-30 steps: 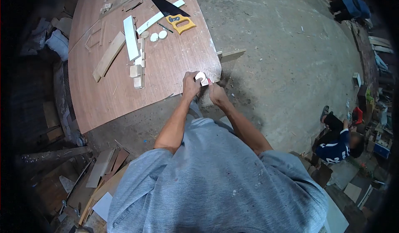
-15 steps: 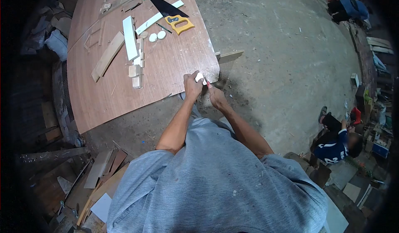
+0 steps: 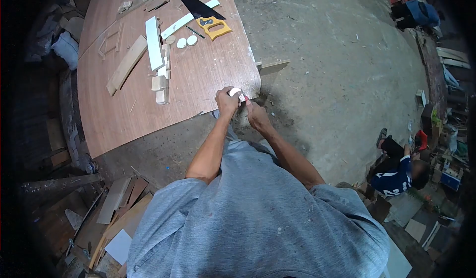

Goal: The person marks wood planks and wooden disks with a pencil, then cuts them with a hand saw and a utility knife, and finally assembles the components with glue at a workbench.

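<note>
My left hand point(image 3: 227, 103) is closed on a small white disc point(image 3: 235, 93) near the table's front right corner. My right hand point(image 3: 257, 117) grips a small red-handled knife point(image 3: 247, 99), its tip against the right side of the disc. Fingers hide most of the blade. Farther up the table lie two similar white discs point(image 3: 186, 41), with a dark pencil point(image 3: 196, 32) close by. A handsaw point(image 3: 215, 27) with a yellow handle rests across a white strip point(image 3: 179, 25).
On the brown table point(image 3: 198, 79) also lie a white board point(image 3: 154, 44), a wooden plank point(image 3: 126, 65) and small blocks point(image 3: 159, 83). A wooden piece point(image 3: 274, 64) juts past the right edge. One person point(image 3: 394, 171) sits at right; another point(image 3: 416, 14) is farther back. Scrap boards point(image 3: 116, 201) lie lower left.
Both hands have shifted very slightly left with the disc and the knife, and the disc appears turned a little. The view has moved slightly too. Things on the table stay put.
</note>
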Available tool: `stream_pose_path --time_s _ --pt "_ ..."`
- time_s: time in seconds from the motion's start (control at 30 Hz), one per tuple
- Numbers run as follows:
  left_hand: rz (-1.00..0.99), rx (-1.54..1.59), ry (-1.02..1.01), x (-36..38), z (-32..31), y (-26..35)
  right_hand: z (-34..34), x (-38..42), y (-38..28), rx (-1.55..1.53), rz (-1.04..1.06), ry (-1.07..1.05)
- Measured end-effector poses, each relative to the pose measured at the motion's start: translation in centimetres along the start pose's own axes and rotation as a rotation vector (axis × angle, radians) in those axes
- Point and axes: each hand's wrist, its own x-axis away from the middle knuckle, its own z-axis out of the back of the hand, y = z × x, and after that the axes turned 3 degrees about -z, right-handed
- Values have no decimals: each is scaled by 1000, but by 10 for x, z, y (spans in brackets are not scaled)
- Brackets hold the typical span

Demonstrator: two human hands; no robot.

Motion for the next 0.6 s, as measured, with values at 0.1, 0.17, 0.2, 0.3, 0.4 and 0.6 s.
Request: stream_pose_path --time_s 0.1,0.17,0.2,0.3,0.4,0.6 --pt "16 -10 21 1 -2 6 -2 -2 2 -83 -106 -32" --pt "28 -53 21 5 1 14 -9 -4 7 -89 -100 -20" --pt "30 -53 23 6 1 15 -11 -5 7 -96 -94 -5" --pt "38 -75 30 7 3 27 -17 -4 5 -32 -118 41" --pt "-51 -155 91 15 6 33 -20 -7 12 34 -178 -7" --pt "192 140 -62 5 6 17 -3 -12 35 -597 -504 -219"
